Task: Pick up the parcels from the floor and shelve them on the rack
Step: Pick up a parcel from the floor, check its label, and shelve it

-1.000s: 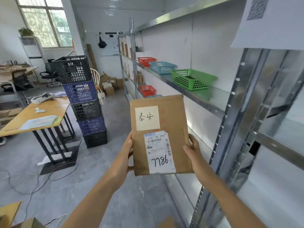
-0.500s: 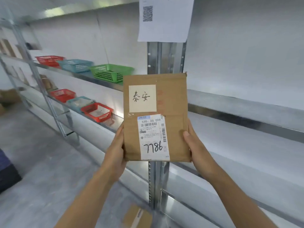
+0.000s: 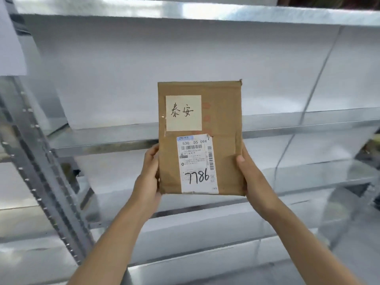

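Observation:
A flat brown cardboard parcel (image 3: 224,124) is held upright in front of the metal rack (image 3: 102,140). It carries a cream note with handwriting and a white shipping label marked 7786. My left hand (image 3: 149,171) grips its lower left edge, and my right hand (image 3: 249,175) grips its lower right edge. The parcel's top half overlaps the bare middle shelf; its bottom hangs just below that shelf's front lip.
A perforated steel upright (image 3: 41,165) runs diagonally at the left. A white paper sheet (image 3: 11,38) hangs at the top left corner. Another shelf (image 3: 205,9) spans overhead, and lower shelves (image 3: 205,229) lie beneath my arms. A white wall backs the rack.
The view has swung right, from the room and basket shelves to a bare rack section. The parcel has stayed upright in both hands and now sits before the middle shelf.

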`<state>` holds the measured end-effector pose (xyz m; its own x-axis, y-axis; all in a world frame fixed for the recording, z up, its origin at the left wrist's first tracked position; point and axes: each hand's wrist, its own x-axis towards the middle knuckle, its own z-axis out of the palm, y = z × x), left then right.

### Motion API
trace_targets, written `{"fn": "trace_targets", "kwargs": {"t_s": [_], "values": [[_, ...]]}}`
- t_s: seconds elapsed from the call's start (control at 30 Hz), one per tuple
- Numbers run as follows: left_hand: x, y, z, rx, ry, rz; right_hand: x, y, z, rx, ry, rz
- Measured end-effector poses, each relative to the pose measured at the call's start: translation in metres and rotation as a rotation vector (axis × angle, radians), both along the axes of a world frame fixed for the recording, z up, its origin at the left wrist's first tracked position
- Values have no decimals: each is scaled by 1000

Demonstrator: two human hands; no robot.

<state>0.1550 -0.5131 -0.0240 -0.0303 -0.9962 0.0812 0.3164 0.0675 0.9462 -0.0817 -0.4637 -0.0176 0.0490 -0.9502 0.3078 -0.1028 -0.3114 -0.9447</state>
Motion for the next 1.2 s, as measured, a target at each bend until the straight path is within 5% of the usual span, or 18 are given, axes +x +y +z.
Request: {"fn": "trace_targets", "kwargs": {"t_s": [0.27,0.57,1.2], "values": [[-250,27,-10,47,-15,-331,-219,102,-27,55,-65,-388],[-503,85,-27,122,-37,-540,-437,204,-47,104,-137,-568],[-723,-8,-94,241,-94,-560,-648,126,-108,219,-191,-626]]}}
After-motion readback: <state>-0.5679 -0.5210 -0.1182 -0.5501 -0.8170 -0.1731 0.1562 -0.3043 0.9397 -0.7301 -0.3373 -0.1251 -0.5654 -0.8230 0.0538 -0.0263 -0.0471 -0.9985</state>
